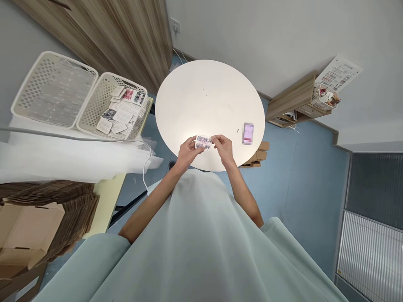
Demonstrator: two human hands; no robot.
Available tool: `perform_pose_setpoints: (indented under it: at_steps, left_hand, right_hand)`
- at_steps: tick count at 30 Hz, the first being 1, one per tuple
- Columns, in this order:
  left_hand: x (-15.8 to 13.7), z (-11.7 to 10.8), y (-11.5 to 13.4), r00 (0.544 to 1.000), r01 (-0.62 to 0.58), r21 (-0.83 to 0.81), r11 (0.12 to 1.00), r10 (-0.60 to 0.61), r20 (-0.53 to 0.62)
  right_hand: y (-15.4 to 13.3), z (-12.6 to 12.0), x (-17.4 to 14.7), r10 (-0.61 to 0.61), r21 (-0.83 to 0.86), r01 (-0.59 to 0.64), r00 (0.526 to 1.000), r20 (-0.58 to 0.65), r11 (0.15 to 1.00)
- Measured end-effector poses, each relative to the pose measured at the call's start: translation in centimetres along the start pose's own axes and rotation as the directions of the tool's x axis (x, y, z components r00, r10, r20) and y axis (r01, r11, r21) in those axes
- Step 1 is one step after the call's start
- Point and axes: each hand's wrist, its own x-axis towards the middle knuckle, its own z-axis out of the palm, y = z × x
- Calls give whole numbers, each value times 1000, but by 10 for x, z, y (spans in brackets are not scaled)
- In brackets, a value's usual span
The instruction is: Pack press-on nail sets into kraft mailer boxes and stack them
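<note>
A small white card of press-on nails, with two rows of shiny blue-purple pieces, is held just over the near edge of the round white table. My left hand grips its left side, the thumb along the lower edge. At the card's upper right corner, my right hand has thumb and forefinger pinched together. Whether a single nail is between those fingertips is too small to make out. To the right of my right hand lies a phone with a blurred pink-purple screen.
Left of the table stand a white basket of cards and another of clear plastic pieces. White sheets and folded cardboard boxes lie nearer. A wooden shelf is at the right wall; more cardboard boxes sit below the table.
</note>
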Motion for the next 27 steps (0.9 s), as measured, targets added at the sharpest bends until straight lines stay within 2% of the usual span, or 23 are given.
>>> perform_pose_setpoints:
  at_steps: [22,27]
  left_hand:
    - [3,3,-8,1000,5,-37,999,-4,26]
    - [7,-8,-7,997,69,-3,998,-69,-41]
  right_hand:
    - [9,-6,3,-10,-22,9,1000,-17,1000]
    - [8,-1,3,-68,-61,66,997,-24,996]
